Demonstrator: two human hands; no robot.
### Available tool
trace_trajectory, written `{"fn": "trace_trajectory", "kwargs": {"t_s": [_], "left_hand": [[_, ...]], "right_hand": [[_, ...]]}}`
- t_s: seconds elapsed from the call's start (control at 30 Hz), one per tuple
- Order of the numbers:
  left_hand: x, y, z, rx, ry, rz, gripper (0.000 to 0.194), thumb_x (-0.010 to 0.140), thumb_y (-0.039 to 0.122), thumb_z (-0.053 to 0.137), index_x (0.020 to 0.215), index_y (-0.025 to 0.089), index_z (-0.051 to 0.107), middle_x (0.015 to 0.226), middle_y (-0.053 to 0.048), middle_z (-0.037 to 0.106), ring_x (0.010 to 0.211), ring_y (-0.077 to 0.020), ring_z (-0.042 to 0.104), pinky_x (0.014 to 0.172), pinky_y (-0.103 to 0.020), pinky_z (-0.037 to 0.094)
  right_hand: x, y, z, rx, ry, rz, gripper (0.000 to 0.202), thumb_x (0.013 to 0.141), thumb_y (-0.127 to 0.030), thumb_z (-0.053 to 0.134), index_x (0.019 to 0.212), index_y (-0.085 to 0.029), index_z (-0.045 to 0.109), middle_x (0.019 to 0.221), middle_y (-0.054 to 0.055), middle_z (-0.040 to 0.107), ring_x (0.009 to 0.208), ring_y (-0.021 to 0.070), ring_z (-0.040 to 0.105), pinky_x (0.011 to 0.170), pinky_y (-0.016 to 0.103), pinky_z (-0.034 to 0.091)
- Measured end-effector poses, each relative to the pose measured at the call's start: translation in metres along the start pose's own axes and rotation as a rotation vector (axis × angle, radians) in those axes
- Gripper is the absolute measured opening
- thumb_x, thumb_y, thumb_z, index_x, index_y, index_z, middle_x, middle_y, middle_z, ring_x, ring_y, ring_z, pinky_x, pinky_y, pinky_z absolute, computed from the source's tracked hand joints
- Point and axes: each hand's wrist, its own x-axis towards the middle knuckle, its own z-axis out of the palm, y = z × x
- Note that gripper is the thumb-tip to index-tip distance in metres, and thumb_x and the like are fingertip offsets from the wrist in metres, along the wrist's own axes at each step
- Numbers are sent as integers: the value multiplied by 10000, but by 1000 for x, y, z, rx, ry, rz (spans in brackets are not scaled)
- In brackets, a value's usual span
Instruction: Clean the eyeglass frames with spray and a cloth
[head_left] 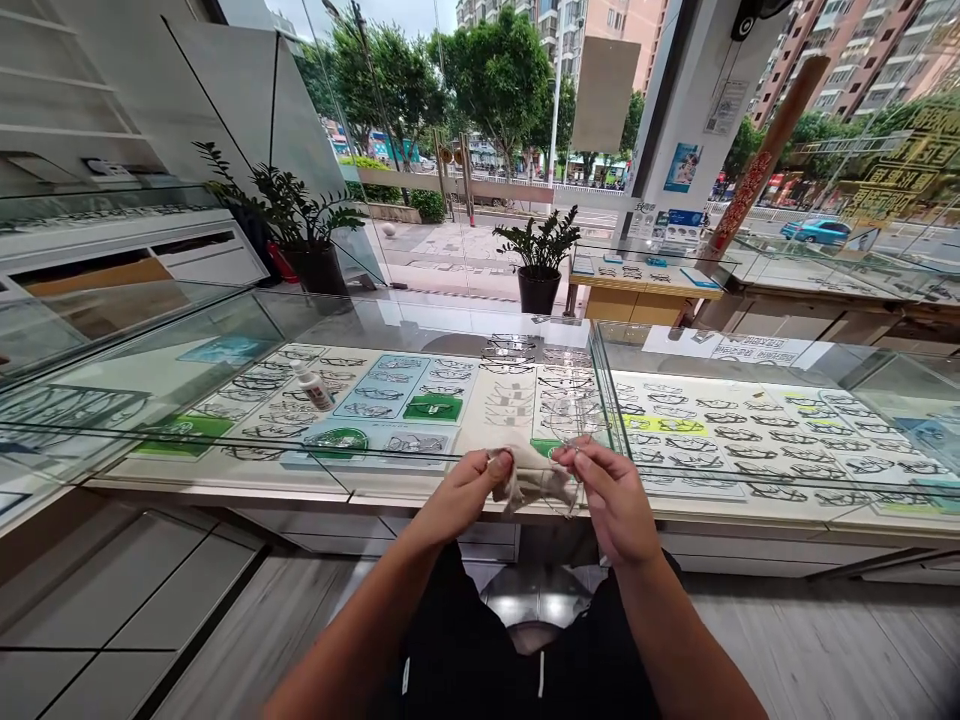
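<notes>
1. Looking down, we see our left hand (466, 490) and right hand (615, 500) held together at the near edge of the glass desk (375, 330).
2. A beige cloth (534, 482) is bunched between them — the left fingers are clenched on its left end, the right fingers are pinched on its right end.
3. A pair of thin, clear-framed glasses (568, 425) seems to sit in the cloth at the right fingertips, one lens rising above them; the frame is faint against the desk, so we cannot tell exactly how it is gripped.
4. Under the glass lie rows of spectacle frames (705, 415) on trays.
5. A small white bottle (311, 385) lies on the desk, far left of the hands.
6. Two potted plants (540, 255) stand beyond — near the windows.
</notes>
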Motion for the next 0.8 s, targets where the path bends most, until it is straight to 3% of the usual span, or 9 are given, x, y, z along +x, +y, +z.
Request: {"fn": "trace_trajectory", "kwargs": {"t_s": [0.13, 0.37, 0.5, 0.63, 0.8], "left_hand": [[-5, 6, 14, -36, -116, -22, 602, 937, 725, 591, 787, 162, 745, 721, -60, 667, 700, -183, 573, 667, -283, 470], [-3, -3, 28, -235, -27, -88, 430, 928, 578, 715, 1048, 171, 785, 856, -64, 726, 824, -193, 654, 811, -290, 507], [-2, -7, 28, -378, -77, -153, 450, 907, 548, 755, 1107, 146, 777, 802, -65, 722, 770, -187, 661, 760, -274, 500], [-4, -6, 28, -381, -107, -124, 425, 864, 473, 826, 1102, 126, 767, 794, -54, 720, 737, -165, 639, 746, -264, 492], [-6, -8, 42, -359, 9, -63, 516, 774, 405, 916, 1172, 134, 732, 854, -39, 719, 714, -132, 611, 699, -236, 474]], "right_hand": [[9, 15, 9, 18, 4, 52, 192, 882, -437, 791, 880, -253, 842, 977, 67, 722, 1015, 257, 647, 981, 403, 499], [9, 30, 19, 73, 40, 53, 179, 872, -435, 808, 884, -258, 834, 1048, 63, 770, 1127, 266, 666, 1099, 420, 468], [10, 32, 19, 147, 69, 96, 178, 853, -422, 831, 886, -247, 834, 1128, 67, 786, 1168, 271, 665, 1081, 413, 489], [9, 34, 19, 193, 106, 127, 200, 833, -434, 851, 869, -237, 835, 1068, 60, 785, 1084, 250, 678, 979, 370, 539], [7, 38, 26, 159, 146, 95, 225, 826, -466, 855, 881, -248, 838, 1003, 39, 751, 925, 203, 668, 867, 326, 561]]}}
